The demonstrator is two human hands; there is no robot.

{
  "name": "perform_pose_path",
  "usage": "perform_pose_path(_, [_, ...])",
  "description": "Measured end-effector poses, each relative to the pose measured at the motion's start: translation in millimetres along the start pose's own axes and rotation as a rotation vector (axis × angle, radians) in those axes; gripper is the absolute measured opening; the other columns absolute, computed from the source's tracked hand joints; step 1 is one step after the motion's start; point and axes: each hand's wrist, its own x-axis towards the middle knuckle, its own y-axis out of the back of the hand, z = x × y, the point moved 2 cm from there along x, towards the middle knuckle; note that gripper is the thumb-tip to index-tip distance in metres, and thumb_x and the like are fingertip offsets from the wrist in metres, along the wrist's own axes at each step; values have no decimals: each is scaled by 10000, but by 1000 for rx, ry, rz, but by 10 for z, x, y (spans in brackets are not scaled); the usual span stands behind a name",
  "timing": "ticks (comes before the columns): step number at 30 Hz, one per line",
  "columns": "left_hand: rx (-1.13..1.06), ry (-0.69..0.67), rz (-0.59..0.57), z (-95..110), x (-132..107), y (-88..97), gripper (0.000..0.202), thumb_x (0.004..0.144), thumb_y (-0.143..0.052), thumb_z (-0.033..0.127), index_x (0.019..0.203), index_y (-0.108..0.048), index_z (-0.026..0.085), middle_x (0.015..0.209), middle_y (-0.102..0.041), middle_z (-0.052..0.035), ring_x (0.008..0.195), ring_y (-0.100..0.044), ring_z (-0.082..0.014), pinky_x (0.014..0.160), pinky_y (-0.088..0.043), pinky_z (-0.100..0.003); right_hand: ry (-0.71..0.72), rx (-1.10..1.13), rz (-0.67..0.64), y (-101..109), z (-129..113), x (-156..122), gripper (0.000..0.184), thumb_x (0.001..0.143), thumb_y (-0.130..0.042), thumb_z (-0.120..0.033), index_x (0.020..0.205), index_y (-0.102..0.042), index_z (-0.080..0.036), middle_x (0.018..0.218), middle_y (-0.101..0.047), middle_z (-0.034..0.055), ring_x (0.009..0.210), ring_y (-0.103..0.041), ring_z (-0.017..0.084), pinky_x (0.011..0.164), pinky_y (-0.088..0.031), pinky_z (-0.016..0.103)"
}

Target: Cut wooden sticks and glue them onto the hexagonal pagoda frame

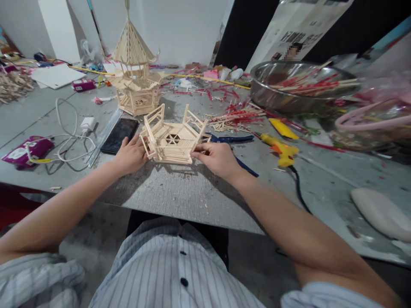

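Left hand [130,155] and right hand [216,158] pinch the light, brittle stick pavilion base [173,141] between their fingers; its floor rim looks a safer hold than the railings

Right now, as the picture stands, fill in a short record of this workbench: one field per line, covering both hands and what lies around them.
Left hand: holds the left side of the stick platform
Right hand: pinches its right rail
Behind platform: finished stick pagoda
Left of platform: black phone, white charger
Right of platform: yellow glue gun, steel bowl of sticks
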Motion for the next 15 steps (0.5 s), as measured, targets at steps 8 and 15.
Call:
perform_pose_path(8, [-13,-50,-19,-235,127,80,448,958,-279,158,1322,-531,234,1527,-402,-16,1501,-68,-332,1126,-118,-716,76,-155,7,-188,-192,1,248,894,-577,-295,1017,-762,-185,960,-761,98,889,-711,239,758,-498,332])
perform_pose_path(15, [217,-81,99,-282,-246,159,316,844,-360,122,935,-660,85,1325,-562,-211,1325,-419,-416,996,-384,-603,180,45,128,41,-44,32,256,887,-570,-329,1017,-731,-179,952,-746,65,755,-655,153,721,-498,287])
